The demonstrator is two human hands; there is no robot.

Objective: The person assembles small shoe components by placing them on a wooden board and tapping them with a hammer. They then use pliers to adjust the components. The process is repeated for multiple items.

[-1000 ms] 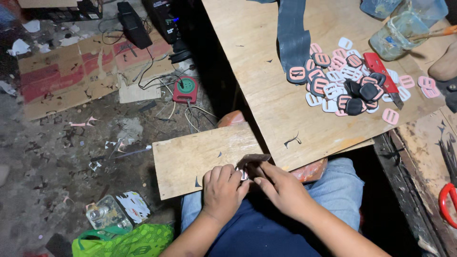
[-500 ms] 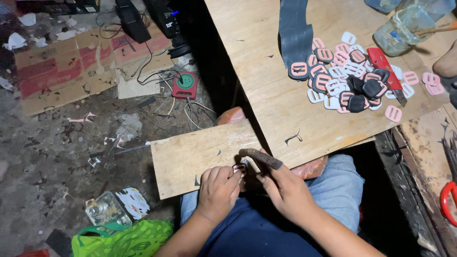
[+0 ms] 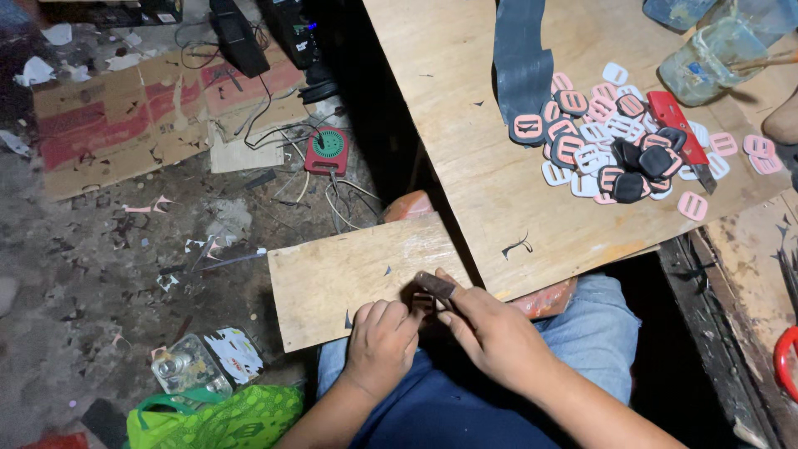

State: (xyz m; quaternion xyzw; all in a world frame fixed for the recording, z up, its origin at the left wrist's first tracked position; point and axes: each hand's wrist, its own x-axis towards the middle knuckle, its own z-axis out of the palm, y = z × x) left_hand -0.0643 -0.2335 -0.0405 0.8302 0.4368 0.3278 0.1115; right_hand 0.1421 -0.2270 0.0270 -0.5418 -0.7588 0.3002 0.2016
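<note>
While we bend over the small plywood board (image 3: 332, 278) on our lap, our left hand (image 3: 381, 337) curls shut on a tiny piece we cannot make out, and our right hand (image 3: 486, 333) pinches a dark flat tool (image 3: 435, 285) against it. Further right, on the table (image 3: 465, 150), many finished-looking pink, white and black buckle shapes (image 3: 615, 141) lie heaped beside a dark rubber strip (image 3: 522, 58).

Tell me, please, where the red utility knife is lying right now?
In the head view the red utility knife lies at the upper right on the large plywood board, resting on the pile of pink, white and black buckles, just below the clear plastic container.
</note>
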